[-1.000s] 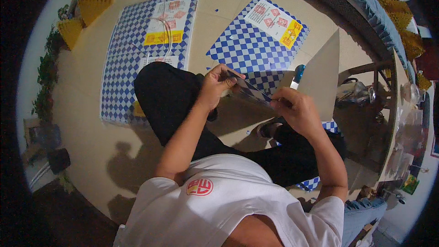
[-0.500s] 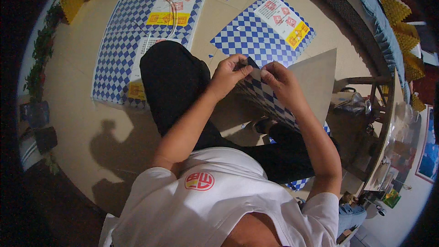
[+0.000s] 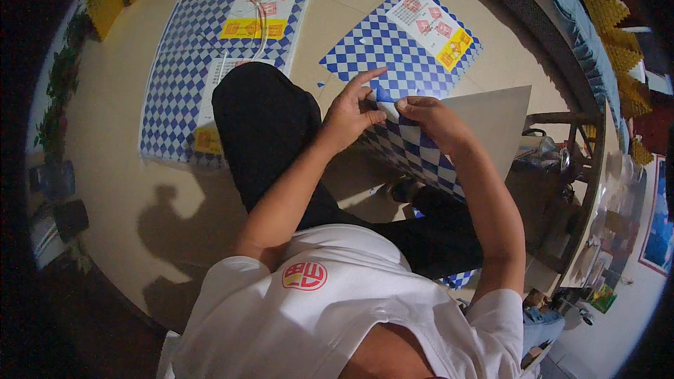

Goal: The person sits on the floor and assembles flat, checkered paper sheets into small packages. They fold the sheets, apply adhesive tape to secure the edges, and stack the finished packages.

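Observation:
A stiff blue-and-white checkered sheet (image 3: 411,154) stands tilted over my lap, its plain pale side facing right. My right hand (image 3: 437,121) is closed on the sheet's upper edge, pinching it between thumb and fingers. Just left of that pinch, a small blue and white flap (image 3: 384,102) shows at the corner. My left hand (image 3: 347,114) is beside this flap, with the index finger stretched out and the thumb apart below it. Whether its other fingers touch the flap I cannot tell. The sheet's lower part is partly hidden by my right forearm.
On the floor ahead lies another checkered sheet (image 3: 390,45) with a white and yellow label. Wrapped checkered sheets (image 3: 186,63) lie at the left, bound with a pale strap. A wooden stand (image 3: 597,161) is on the right. Small blue scraps dot the floor.
My left hand has loosened its pinch at the corner and its index finger now points outward. My right hand has shifted slightly, still gripping the edge. The corner flap shows more.

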